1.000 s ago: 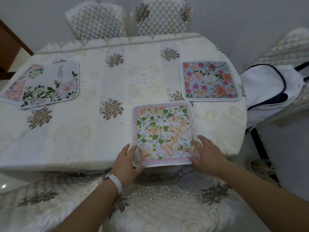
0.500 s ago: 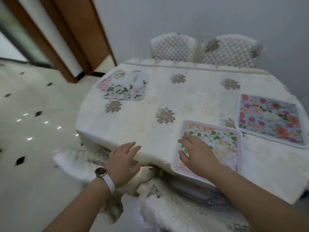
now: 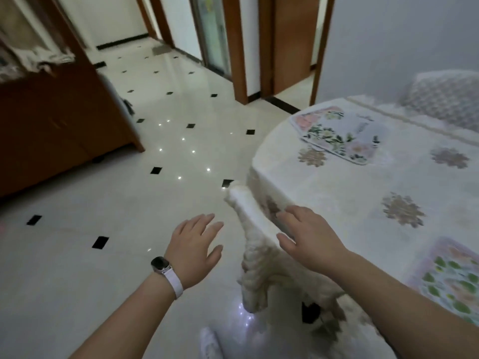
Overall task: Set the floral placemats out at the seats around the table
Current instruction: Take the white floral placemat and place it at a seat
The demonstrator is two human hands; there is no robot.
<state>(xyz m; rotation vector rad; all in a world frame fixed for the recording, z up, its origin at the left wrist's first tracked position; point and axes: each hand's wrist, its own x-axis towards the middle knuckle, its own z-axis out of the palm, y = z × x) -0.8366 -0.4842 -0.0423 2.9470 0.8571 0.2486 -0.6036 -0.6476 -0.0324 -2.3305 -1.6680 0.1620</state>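
Beside table | left hand grip released | right hand grip released, empty

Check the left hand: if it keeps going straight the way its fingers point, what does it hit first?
Probably nothing soon. The left hand, open and empty, points up-right over bare floor; the covered chair back sits just right of that line. Depth is unclear.

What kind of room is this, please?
Probably a home dining area: a table under an embroidered cloth with floral placemats, a quilted chair, and wooden doorways opening off a tiled floor.
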